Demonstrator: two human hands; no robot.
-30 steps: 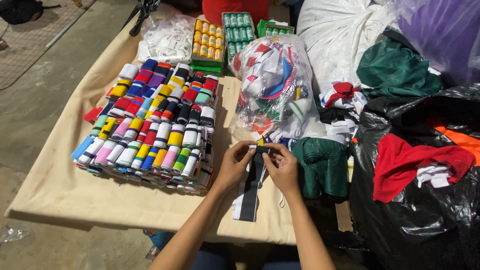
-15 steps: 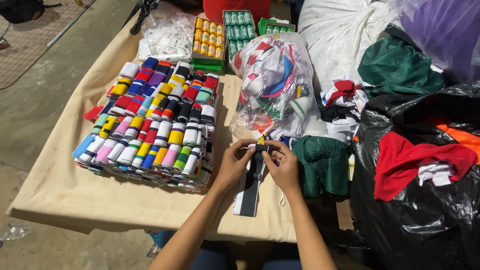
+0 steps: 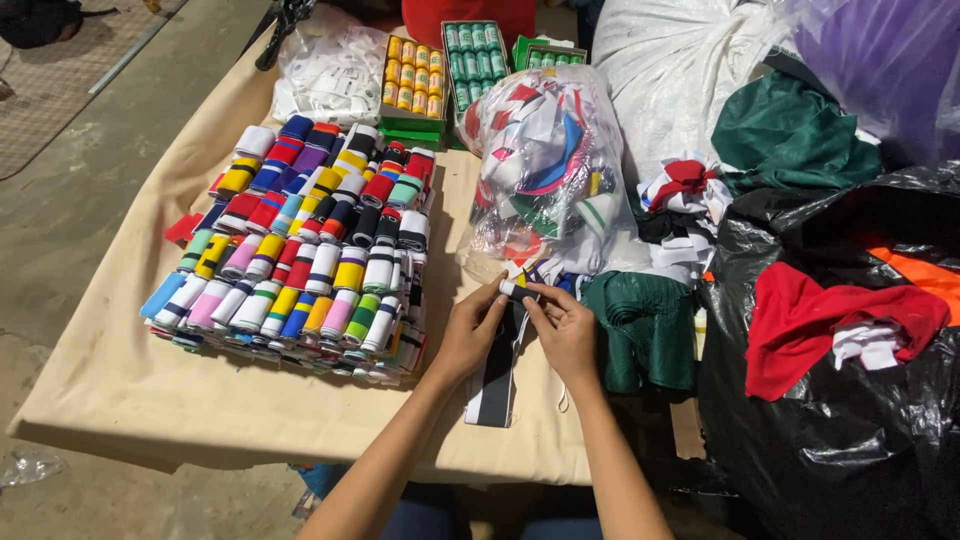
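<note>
Black-and-white striped knit fabric band [image 3: 497, 375] — we see it held at its top end by both hands, the rest hanging down flat over the cream cloth-covered table [image 3: 120, 380]. Its long axis runs roughly away from us toward the near table edge, tilted a little left at the bottom; the loose end lies near the table edge, the upper end points at the clear plastic bag [image 3: 545, 170].

Left hand [image 3: 470, 335]: grip closed, thumb and fingers pinched on the band's top end. Right hand [image 3: 565, 330]: grip also pinched on the same end, fingertips touching the left hand's. We can't tell whether the end is being rolled or just folded; it's too small.

Containers: the clear plastic bag, just beyond the hands, is stuffed with mixed fabric trims in red, white, blue and green. An open green cardboard box [image 3: 410, 75] at the far side holds yellow thread spools in rows; beside it on the right, another open box [image 3: 478, 50] holds green thread spools, and a third box [image 3: 550, 50] sits partly behind the bag, contents unclear. A black plastic sack [image 3: 800, 400] on the right carries red cloth [image 3: 810, 315] and white scraps on top. A white plastic bag [image 3: 680, 60] sits at the far right.

Left of the hands: a stacked block of rolled multicolour striped bands [image 3: 300, 250], rolls lying side by side in rows. Folded dark green fabric [image 3: 640, 325] lies just right of the right hand.
</note>
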